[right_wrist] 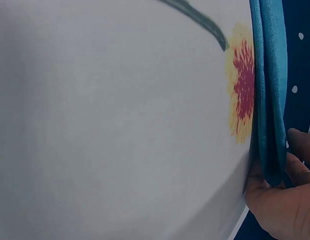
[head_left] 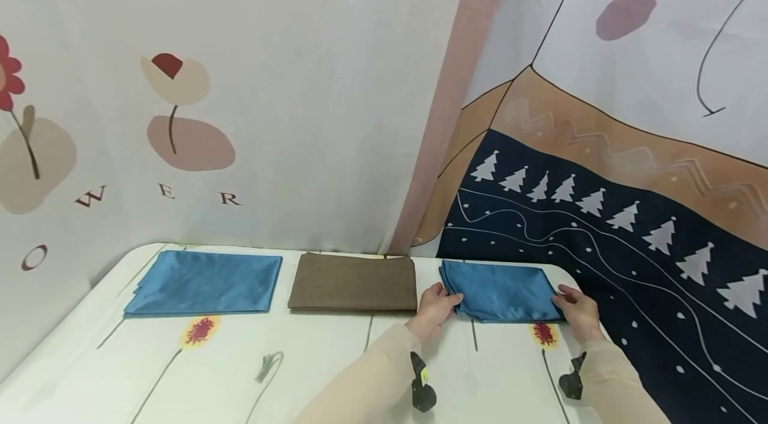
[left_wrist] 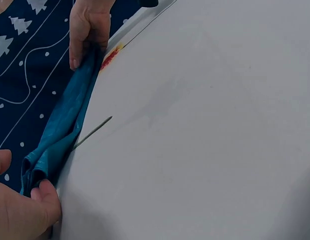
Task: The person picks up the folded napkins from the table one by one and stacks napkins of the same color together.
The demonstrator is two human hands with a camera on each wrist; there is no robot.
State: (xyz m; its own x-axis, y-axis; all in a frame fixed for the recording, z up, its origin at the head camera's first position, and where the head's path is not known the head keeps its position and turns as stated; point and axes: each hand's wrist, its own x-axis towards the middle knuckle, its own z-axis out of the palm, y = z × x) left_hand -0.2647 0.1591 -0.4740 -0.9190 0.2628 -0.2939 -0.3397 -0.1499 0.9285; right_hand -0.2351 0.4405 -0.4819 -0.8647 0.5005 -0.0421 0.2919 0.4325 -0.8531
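Observation:
A folded blue cloth (head_left: 501, 292) lies at the right end of the white table, several layers showing at its left end. My left hand (head_left: 435, 309) holds that layered end, with fingertips at the front corner. The right hand (head_left: 579, 311) grips the opposite end near its front corner. Seen from the left wrist, the blue cloth (left_wrist: 64, 117) stretches between the left hand (left_wrist: 24, 210) and the right hand (left_wrist: 90, 30). In the right wrist view, the right hand's fingers (right_wrist: 257, 187) curl under the rounded fold of the blue cloth (right_wrist: 270, 90).
A folded brown cloth (head_left: 353, 283) lies left of the held one, and another folded blue cloth (head_left: 204, 283) is farther left. The white table (head_left: 324, 357) has printed flowers. A patterned fabric wall (head_left: 312, 111) rises behind, with a dark tree-printed part (head_left: 540, 231) at the right.

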